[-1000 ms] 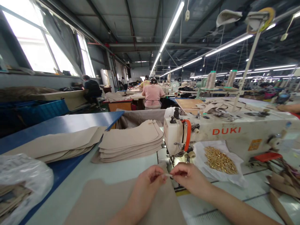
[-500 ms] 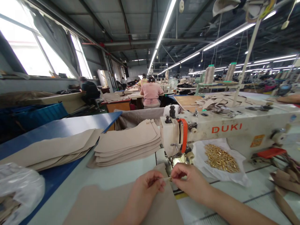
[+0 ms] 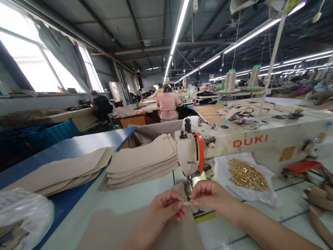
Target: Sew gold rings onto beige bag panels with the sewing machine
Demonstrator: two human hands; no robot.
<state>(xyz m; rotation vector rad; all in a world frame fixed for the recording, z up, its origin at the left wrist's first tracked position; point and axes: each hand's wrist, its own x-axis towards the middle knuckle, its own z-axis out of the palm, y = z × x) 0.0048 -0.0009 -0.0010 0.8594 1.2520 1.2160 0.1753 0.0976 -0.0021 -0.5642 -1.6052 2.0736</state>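
My left hand (image 3: 166,211) is closed in a pinch on a narrow beige fabric strip (image 3: 186,203). My right hand (image 3: 212,198) pinches a small gold metal ring (image 3: 191,203) at the strip's other end; whether the strip passes through it I cannot tell. Below both hands lies a large taupe fabric panel (image 3: 182,231) on the table. Just beyond them stands the sewing machine (image 3: 188,152), its needle area partly hidden by my right hand. A heap of gold metal rings (image 3: 247,175) rests on a white cloth (image 3: 221,168) to the right.
Stacked taupe panels (image 3: 142,156) lie behind my left hand, with more panels (image 3: 59,166) on a blue board (image 3: 119,133). A plastic bag (image 3: 33,208) sits at far left. Loose fabric strips (image 3: 318,208) lie at right. A person in pink (image 3: 168,104) sits ahead.
Both hands stay together at the strip, shifted slightly downward in view. The gold ring now shows more clearly between them. The camera view has moved a little.
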